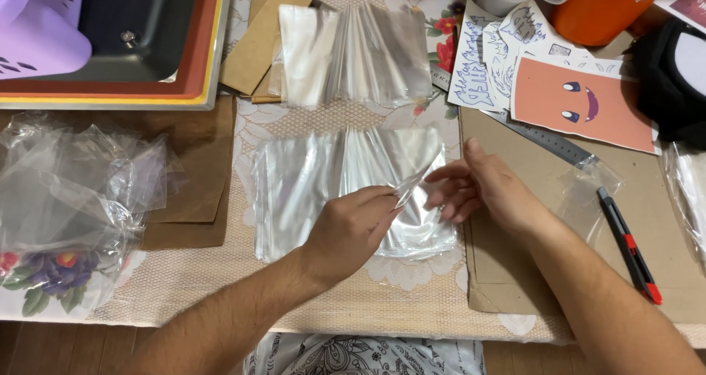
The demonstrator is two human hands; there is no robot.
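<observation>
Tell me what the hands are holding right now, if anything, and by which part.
The left hand pinches the upper edge of one clear plastic sleeve lifted from the stack. The right hand holds nothing, fingers spread flat on the stack.

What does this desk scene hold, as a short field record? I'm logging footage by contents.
left hand: pinches the corner of a clear plastic sleeve
right hand: open, fingers touching the near sleeve stack
far sleeve stack: fanned, beside brown card pieces
utility knife: red and black, on cardboard sheet
metal ruler: below orange face card
loose bags: far left
</observation>
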